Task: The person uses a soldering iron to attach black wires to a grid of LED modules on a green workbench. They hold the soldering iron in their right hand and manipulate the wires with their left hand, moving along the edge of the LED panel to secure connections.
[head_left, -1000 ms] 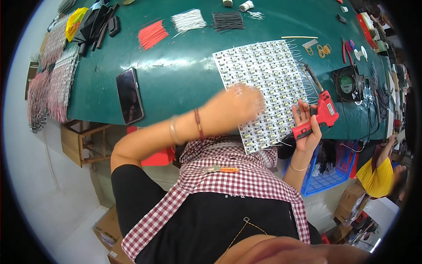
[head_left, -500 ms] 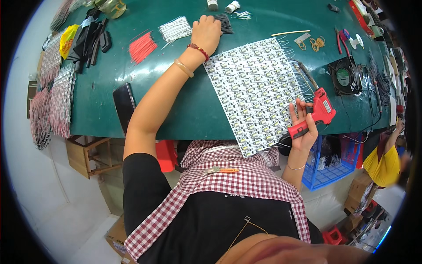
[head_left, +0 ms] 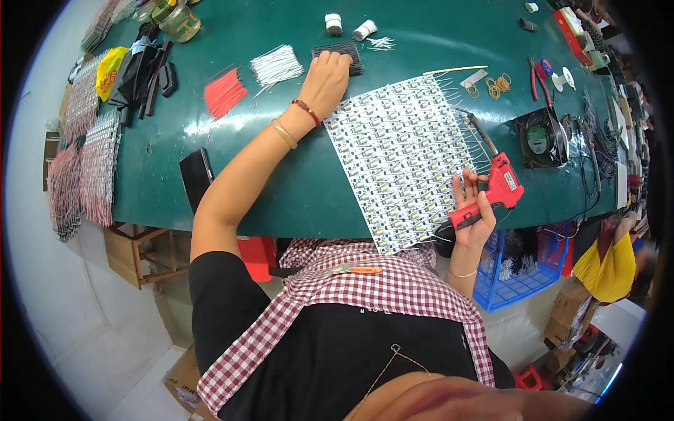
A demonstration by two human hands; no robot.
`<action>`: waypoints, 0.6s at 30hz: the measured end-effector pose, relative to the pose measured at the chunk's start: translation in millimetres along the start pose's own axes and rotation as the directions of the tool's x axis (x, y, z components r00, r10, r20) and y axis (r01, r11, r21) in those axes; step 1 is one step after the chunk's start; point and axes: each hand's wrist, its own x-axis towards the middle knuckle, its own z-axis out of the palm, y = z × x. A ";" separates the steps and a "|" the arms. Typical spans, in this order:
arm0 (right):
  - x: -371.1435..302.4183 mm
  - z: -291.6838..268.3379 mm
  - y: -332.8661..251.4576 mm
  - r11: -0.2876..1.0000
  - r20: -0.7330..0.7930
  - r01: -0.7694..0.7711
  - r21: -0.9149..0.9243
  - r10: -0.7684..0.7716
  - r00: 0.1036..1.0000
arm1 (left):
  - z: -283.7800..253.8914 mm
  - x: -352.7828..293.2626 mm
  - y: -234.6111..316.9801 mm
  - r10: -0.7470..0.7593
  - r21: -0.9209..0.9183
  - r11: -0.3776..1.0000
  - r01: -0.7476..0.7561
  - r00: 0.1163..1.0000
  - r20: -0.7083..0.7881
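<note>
My left hand (head_left: 326, 78) reaches forward, fingers curled down at the near edge of a pile of short black wires (head_left: 344, 49). Its fingertips are hidden, so anything pinched there does not show. My right hand (head_left: 475, 214) is wrapped round the handle of a red soldering gun (head_left: 503, 184), whose dark tip points away from me. Between the hands lies a white panel of many small circuit boards (head_left: 400, 161), its near corner overhanging the table edge. Thin wires stick out along the panel's right edge, beside the gun's tip.
Piles of white wires (head_left: 276, 65) and red wires (head_left: 225, 94) lie left of the black ones. A phone (head_left: 196, 177) rests near the left forearm. At right are a small fan (head_left: 540, 138), pliers (head_left: 539, 85) and rubber bands (head_left: 498, 87). A blue crate (head_left: 516, 288) stands below the table.
My left hand has drawn back slightly toward me, uncovering more of the black wire pile. The right hand keeps its grip on the soldering gun. The whole view has shifted a little.
</note>
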 end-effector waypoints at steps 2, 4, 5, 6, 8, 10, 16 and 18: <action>1.9 0.3 0.0 1.000 0.005 -0.010 0.001 0.010 1.000 | -0.7 -5.8 -1.4 -0.066 -0.112 0.992 0.058 0.995 -0.073; 2.4 1.3 -0.7 1.000 0.004 -0.024 0.011 0.024 1.000 | -6.5 -8.8 -0.4 -0.197 -0.201 0.962 0.185 0.979 -0.044; 2.0 0.7 -1.6 1.000 0.012 -0.022 0.015 0.022 1.000 | -11.5 -9.6 2.1 -0.260 -0.246 0.938 0.246 0.965 -0.023; 1.6 -0.3 -2.9 1.000 0.019 -0.019 0.020 0.019 1.000 | -18.2 -11.0 5.1 -0.324 -0.358 0.886 0.295 0.946 -0.023; 1.3 -1.3 -2.3 1.000 0.023 -0.020 0.020 0.019 1.000 | -38.1 -17.7 15.8 -0.587 -0.669 0.504 0.546 0.785 0.198; 2.3 -0.6 -1.5 1.000 0.010 -0.022 0.009 0.022 1.000 | -44.0 -30.4 20.3 -0.656 -0.841 0.193 0.505 0.704 0.273; 1.7 -4.9 -2.6 0.999 0.008 -0.043 0.019 0.043 0.999 | -48.3 -65.4 20.8 -0.618 -0.905 0.128 0.406 0.746 0.248; 2.8 -3.1 -3.1 0.999 0.026 -0.047 0.003 0.047 0.999 | -45.6 -71.3 16.6 -0.614 -0.902 0.144 0.407 0.752 0.241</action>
